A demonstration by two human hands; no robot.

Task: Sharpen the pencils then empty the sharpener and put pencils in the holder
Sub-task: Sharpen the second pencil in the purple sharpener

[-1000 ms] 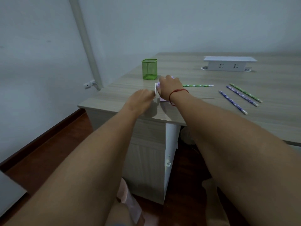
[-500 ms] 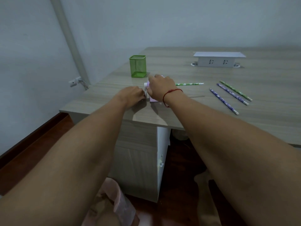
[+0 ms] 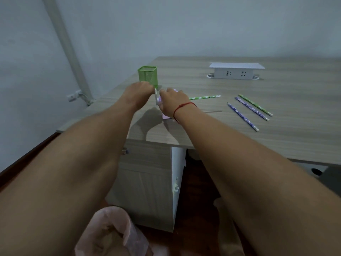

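Both hands [image 3: 141, 92] [image 3: 172, 102] hold sharpener [image 3: 157, 98] near desk [image 3: 221, 137] edge.

Bare forearms, no sleeves — a thin red string bracelet [image 3: 181, 107] circles the right wrist.

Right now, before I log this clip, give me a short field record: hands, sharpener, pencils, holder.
left hand: grips the white crank handle of the lilac desktop sharpener
right hand: holds the sharpener body on the pale wooden desk
green patterned pencil: runs out rightward from under the right hand
loose pencils: three, two purple and one green, lying on the desk further right
green mesh holder: upright behind the hands, no pencils showing
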